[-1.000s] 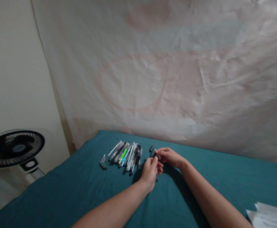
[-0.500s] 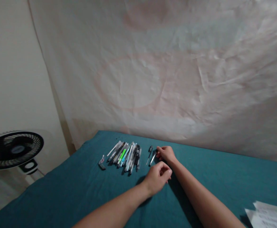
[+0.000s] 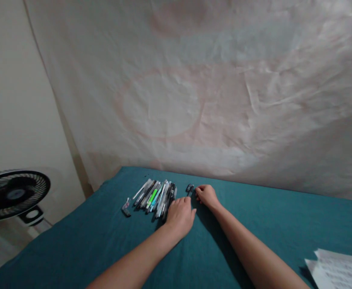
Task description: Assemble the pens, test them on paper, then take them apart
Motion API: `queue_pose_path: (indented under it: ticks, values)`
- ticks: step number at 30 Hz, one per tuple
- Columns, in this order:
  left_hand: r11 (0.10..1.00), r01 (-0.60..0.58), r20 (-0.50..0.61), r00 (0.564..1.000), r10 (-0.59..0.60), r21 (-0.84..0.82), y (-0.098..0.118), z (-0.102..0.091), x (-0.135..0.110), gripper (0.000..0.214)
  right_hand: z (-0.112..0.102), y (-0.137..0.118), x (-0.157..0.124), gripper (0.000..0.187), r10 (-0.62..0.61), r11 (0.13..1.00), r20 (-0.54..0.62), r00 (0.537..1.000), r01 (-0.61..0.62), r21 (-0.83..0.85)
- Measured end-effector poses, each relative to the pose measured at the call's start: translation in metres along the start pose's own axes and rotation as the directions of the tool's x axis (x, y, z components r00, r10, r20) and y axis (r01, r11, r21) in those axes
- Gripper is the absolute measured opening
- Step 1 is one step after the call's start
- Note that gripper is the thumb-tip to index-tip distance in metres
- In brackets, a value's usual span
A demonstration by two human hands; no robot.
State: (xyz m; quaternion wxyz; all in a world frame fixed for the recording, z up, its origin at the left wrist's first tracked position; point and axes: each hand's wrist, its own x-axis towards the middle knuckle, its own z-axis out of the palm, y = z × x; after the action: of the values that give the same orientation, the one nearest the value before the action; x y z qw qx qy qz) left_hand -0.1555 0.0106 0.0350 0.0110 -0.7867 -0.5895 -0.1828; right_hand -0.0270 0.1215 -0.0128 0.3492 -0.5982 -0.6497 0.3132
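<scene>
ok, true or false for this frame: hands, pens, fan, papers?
1. The pens lie in a row on the teal cloth. True.
2. The left hand is raised well clear of the pens. False: it is down at the row's right end.
3. The right hand is beside a small dark piece. True.
4. The fan stands on the right. False: it is at the left, off the cloth.
5. Papers lie at the near right. True.

Nothing legible shows on the pens (image 3: pixel 154 196). The sheets of paper (image 3: pixel 341 267) bear faint lines, too blurred to read.
</scene>
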Motion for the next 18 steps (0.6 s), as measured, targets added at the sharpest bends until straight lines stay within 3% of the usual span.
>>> queue_pose_path:
  ticks: [11,16,18]
  values:
    - [0.999,-0.001,0.031,1.000,0.000,0.033,0.007,-0.002,-0.003,0.032,-0.001,-0.007,-0.008,0.032,-0.127,0.975,-0.020,0.992,0.121,-0.189]
    - [0.987,0.044,0.005,0.999,-0.046,0.157,-0.011,-0.018,0.011,0.021,-0.002,-0.008,-0.008,0.033,-0.144,0.965,-0.021,0.989,0.136,-0.222]
    - [0.967,0.117,-0.040,0.993,-0.111,0.224,-0.024,-0.026,0.018,0.024,-0.002,-0.009,-0.008,0.032,-0.151,0.965,-0.026,0.988,0.141,-0.222]
